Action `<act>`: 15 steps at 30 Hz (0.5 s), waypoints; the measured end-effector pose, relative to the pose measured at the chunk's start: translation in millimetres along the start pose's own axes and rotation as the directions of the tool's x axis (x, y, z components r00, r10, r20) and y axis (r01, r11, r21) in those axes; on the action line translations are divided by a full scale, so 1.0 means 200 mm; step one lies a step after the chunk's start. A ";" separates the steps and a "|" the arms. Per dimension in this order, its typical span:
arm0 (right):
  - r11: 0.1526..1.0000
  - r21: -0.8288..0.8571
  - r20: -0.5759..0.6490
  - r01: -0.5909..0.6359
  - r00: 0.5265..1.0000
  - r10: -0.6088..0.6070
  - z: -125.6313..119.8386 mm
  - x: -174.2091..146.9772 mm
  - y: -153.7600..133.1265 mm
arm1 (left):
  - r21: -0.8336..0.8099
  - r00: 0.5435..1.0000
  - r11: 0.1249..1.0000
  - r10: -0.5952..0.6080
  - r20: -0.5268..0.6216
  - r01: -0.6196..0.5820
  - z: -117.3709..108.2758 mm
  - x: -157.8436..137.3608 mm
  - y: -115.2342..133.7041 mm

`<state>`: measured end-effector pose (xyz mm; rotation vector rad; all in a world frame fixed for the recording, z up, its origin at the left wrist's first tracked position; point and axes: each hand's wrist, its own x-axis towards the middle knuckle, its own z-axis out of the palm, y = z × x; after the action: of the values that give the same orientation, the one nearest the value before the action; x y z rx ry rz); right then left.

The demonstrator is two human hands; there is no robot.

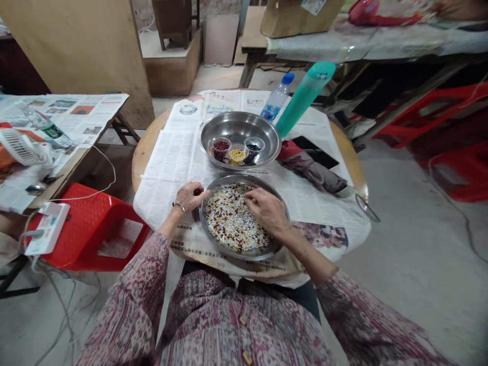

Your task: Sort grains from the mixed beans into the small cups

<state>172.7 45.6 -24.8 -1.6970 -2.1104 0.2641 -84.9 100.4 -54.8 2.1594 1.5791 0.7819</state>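
Observation:
A round steel tray (203,222) in front of me holds a spread of mixed white, yellow and dark red grains and beans (232,216). Over its right part, my right hand (265,209) is closed in a pinch at the grains; its fingertips hide what they hold, if anything. My left hand (190,197) curls at the tray's left rim, with something dark in the hollow between thumb and fingers. Behind the tray, a steel basin (240,122) contains clear cups of dark red beans (221,147), yellow grains (237,155) and black beans (253,147).
Newspaper (171,152) covers the round table. A water bottle (276,96), a green cylinder (307,96), a folded umbrella (314,170) and a black phone (314,152) lie or stand behind and right. Left is a red stool (86,229) carrying a power strip (48,229).

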 end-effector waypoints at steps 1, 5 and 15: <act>0.999 -0.006 -0.026 -0.039 0.999 0.038 0.00 0.01 0.02 | -0.003 1.000 1.000 0.004 -0.002 -0.004 0.00 0.00 0.00; 0.995 -0.076 -0.023 -0.070 0.997 0.069 0.02 -0.01 -0.02 | -0.010 1.000 1.000 0.015 -0.011 -0.015 -0.01 0.00 0.01; 0.908 0.307 0.264 0.285 0.891 -0.369 0.03 -0.27 -0.21 | -0.002 1.000 1.000 0.008 -0.015 -0.008 -0.01 0.01 0.01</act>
<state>141.8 -14.9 -23.6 -1.1793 -2.4230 0.7167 -83.6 100.8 -52.2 2.1646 1.5771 0.8043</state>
